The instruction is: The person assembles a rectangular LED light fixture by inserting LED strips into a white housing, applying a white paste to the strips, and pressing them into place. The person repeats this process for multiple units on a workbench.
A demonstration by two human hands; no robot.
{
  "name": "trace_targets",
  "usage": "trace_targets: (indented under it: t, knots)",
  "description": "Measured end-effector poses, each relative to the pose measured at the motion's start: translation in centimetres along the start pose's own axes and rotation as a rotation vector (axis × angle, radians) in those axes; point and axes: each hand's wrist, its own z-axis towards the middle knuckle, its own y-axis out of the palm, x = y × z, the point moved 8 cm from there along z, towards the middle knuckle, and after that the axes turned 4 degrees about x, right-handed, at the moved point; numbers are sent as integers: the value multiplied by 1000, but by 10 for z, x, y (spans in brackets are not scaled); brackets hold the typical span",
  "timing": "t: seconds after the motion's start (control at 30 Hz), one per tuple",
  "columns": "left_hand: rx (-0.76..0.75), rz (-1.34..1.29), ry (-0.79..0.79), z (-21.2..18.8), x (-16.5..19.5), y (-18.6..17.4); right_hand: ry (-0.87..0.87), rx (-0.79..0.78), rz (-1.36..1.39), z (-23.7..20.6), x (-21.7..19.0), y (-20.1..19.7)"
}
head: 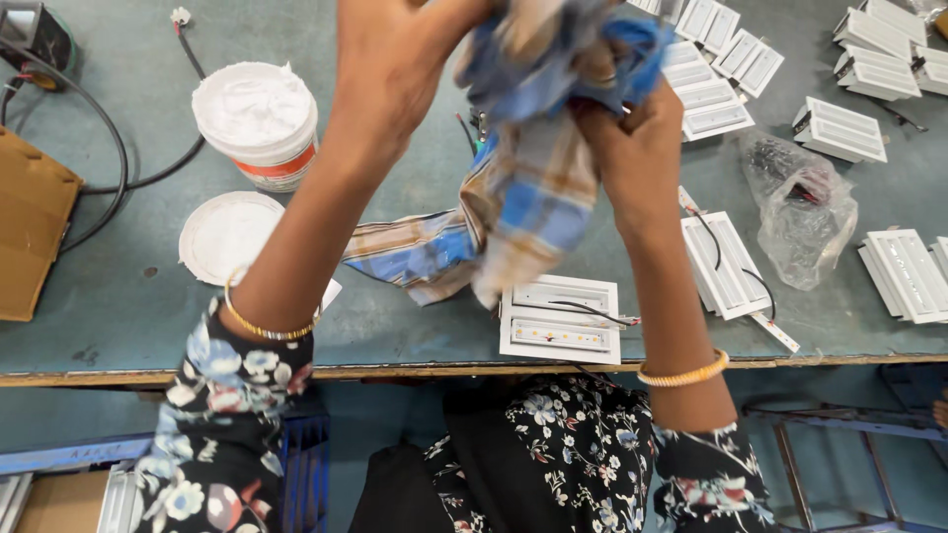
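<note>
Both my hands are raised over the workbench, bunched into a blue, white and tan checked cloth [538, 188]. My left hand [395, 69] grips the cloth's upper left part. My right hand [632, 148] clutches it from the right. The cloth hangs down, and its tail trails onto the table toward the left. Below it, near the front edge, lies a white rectangular lamp housing [560, 321] with a thin wire and an LED strip. I wear gold bangles and floral sleeves.
An open white tub of paste [259, 118] and its lid [227, 237] stand at the left, with black cables and a cardboard piece [30, 232]. Several white lamp housings [839, 128] and a clear plastic bag [802, 207] lie at the right. The bench's front edge [395, 371] runs below.
</note>
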Motion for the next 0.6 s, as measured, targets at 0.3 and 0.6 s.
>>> trace_targets:
  t: [0.3,0.6]
  knots:
    - [9,-91,-514,-119,-44,-29,435,145,340,-20,83,11]
    - [385,-168,-635,-164,-98,8,368,-180,-79,-90,113,118]
